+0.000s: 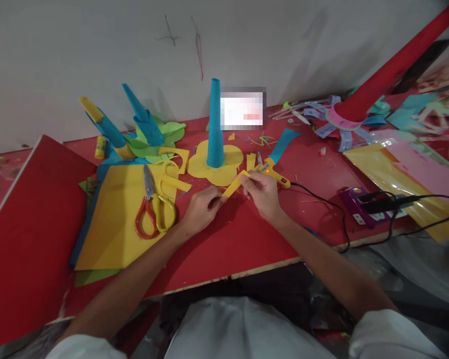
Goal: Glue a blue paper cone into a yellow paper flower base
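Note:
A yellow paper strip (232, 187) is stretched slantwise between my two hands, low over the red table. My left hand (204, 209) pinches its lower end, and my right hand (261, 193) grips the upper end between thumb and fingers. Just beyond them stands a blue paper cone (215, 129) on a yellow flower-shaped paper base (198, 162). Right beside my right hand lies a yellow glue gun (280, 178) with a small orange light on. Scissors (149, 199) with red and yellow handles rest on yellow sheets (112, 224) to the left.
Blue cones with green paper leaves (172, 132) stand at the back left, near a glue stick (101, 147). A purple power strip (362, 207) with black cables sits at the right. A large red cone (392, 70) leans at the back right. A red board (30, 239) stands left.

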{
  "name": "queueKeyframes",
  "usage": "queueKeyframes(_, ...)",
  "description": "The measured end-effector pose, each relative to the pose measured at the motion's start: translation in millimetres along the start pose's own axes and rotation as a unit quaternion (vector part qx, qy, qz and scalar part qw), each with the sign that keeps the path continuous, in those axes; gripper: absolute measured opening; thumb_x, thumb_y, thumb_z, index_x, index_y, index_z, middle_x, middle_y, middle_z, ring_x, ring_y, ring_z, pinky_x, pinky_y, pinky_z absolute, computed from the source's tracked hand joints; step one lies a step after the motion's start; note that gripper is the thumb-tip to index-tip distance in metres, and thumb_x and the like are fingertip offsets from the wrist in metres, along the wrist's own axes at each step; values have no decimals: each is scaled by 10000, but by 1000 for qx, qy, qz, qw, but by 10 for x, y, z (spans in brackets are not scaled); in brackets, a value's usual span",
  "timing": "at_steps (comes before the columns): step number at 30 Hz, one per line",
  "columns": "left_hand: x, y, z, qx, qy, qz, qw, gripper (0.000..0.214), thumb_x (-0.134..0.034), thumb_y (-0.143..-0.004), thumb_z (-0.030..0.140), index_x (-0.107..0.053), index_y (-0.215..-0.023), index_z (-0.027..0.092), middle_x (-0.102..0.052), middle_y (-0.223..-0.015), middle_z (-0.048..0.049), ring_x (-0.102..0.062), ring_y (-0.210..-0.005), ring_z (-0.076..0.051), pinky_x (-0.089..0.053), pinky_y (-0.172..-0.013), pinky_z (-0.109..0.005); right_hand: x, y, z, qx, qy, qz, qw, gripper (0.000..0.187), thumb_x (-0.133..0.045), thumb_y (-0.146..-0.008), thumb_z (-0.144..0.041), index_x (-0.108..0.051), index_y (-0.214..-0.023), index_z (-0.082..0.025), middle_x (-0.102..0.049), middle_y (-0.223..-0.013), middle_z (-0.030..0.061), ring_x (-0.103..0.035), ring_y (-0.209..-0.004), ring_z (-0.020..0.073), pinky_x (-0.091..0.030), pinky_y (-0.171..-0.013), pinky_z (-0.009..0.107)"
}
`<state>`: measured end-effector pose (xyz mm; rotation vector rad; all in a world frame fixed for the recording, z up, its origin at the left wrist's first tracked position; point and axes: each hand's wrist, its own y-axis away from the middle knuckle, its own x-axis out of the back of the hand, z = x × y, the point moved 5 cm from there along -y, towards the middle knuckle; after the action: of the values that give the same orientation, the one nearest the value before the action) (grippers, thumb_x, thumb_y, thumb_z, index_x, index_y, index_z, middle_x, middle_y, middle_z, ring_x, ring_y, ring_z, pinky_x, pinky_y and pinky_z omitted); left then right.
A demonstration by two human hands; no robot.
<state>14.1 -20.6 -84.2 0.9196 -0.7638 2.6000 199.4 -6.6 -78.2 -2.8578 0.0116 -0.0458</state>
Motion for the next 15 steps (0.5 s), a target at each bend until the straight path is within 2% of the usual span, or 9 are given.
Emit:
queueKeyframes(5, -6, 4, -14, 23, -8, -9, 1000, 272, -566, -1041, 311, -568, -793, 201, -611, -747, -15, -571, -694, -154, -442, -664, -277, 38, 1, 15, 6, 4, 10, 1000, 460, -707, -953, -604, -668, -712, -214, -495, -567, -46, -459, -515, 107, -355, -495, 272)
queueKeyframes(10, 15, 9, -20, 19, 0, 8, 1000, 272, -567, -1035, 275, -512, -776, 208, -587, -746, -12, -552, -701, -155, -436, -670, -281, -8, -22, 36, -17, 2, -11, 1000, 421, -770, -868, -653, -768, -905, -233, -703, -782, 12, -624, -685, 154, -474, -562, 265)
queueKeyframes(12, 26, 9, -18, 17, 6, 18, 1000, 271, -574, -1030, 266, -506, -774, 208, -569, -733, -1, -531, -681, -147, -422, -659, -276, -46, -29, 39, -21, 13, -39, 999, 456, -787, -830, -682, -764, -840, -227, -723, -766, 18, -647, -682, 167, -500, -576, 277)
queueKeyframes(15, 26, 0, -14, 22, 14, 15, 1000, 286, -589, -1026, 289, -507, -765, 206, -535, -701, 16, -489, -636, -135, -390, -627, -270, -75, -24, 46, -18, 50, -59, 997, 526, -758, -844, -698, -692, -642, -217, -660, -598, 2, -599, -557, 154, -489, -555, 293)
